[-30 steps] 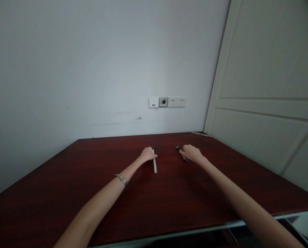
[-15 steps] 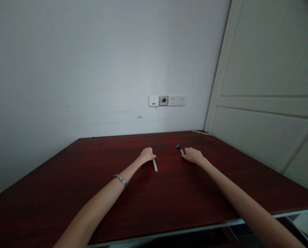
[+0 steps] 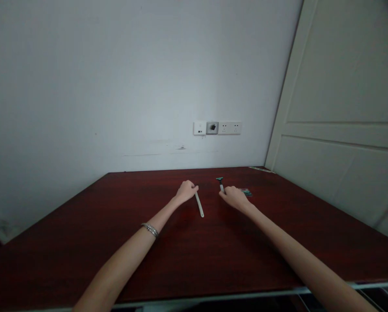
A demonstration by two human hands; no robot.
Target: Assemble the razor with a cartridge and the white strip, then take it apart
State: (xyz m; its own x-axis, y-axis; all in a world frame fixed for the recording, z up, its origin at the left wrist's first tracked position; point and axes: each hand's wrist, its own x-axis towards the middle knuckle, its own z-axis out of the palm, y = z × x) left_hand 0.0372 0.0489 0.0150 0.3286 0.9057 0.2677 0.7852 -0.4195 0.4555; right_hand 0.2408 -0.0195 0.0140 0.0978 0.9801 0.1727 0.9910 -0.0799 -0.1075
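My left hand [image 3: 185, 191], wearing a silver bracelet on its wrist, has its fingers closed around the upper part of a slim white handle [image 3: 199, 205]. A small hole marks the handle's near end; its far end is hidden in my hand, so its kind does not show. To the right, my right hand [image 3: 233, 197] is closed on the light grip of a razor [image 3: 221, 186]. The razor's dark head points away from me, towards the wall. Just beyond my right hand, a small clear and greenish flat packet [image 3: 246, 192] lies on the table.
The dark red wooden table [image 3: 161, 260] reaches to a white wall with sockets and switches [image 3: 229, 128]. A pale panelled door [image 3: 340, 99] stands along the right side. A narrow light strip [image 3: 261, 169] lies at the table's back right corner.
The view has shifted slightly. My right hand has moved left with the razor, whose head has turned, and the packet has come into sight. More of the white handle shows below my left hand.
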